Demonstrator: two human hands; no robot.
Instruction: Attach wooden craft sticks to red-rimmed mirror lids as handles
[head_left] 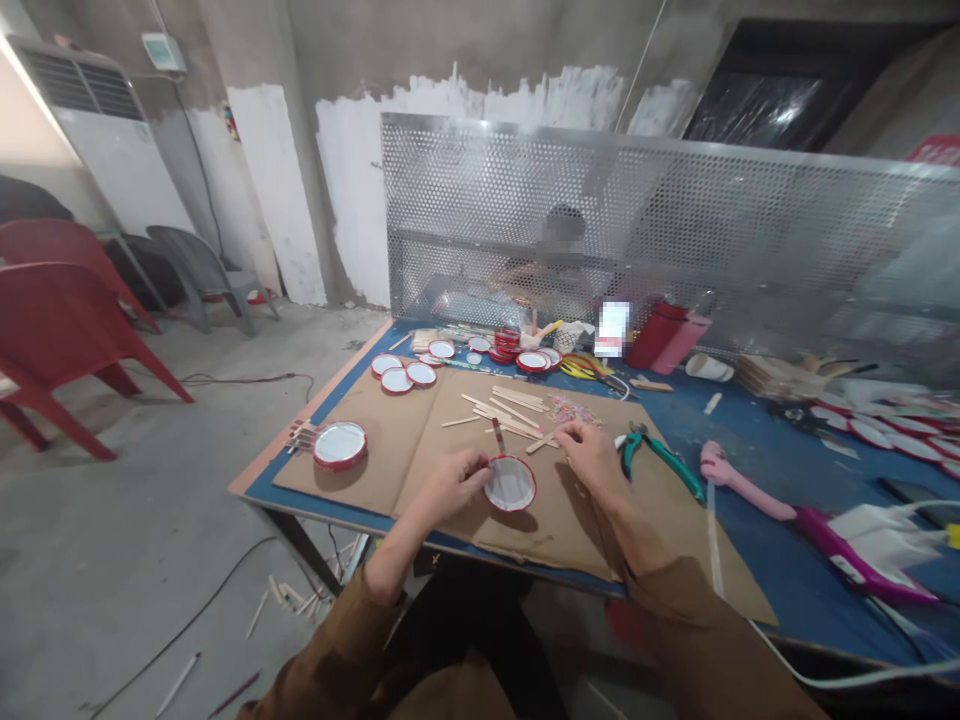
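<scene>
My left hand [454,483] grips the edge of a round white disc with a red rim [510,483], which lies flat on a brown cardboard sheet [360,440]. A thin dark-tipped stick [499,436] rises just beyond the disc. My right hand [592,455] rests on the cardboard, its fingertips on a wooden craft stick [541,442]. Green-handled pliers [660,462] lie to the right of that hand. Loose craft sticks [506,408] and small coloured beads [574,408] sit farther ahead. Another red-rimmed disc [340,445] lies at the left, with sticks at its edge.
Several more red-rimmed discs [397,376] lie along the far side of the blue table [750,440]. A pink-and-magenta corded tool [750,495] lies at the right. A perforated metal screen [600,220] stands behind the table, with a person [562,240] beyond it.
</scene>
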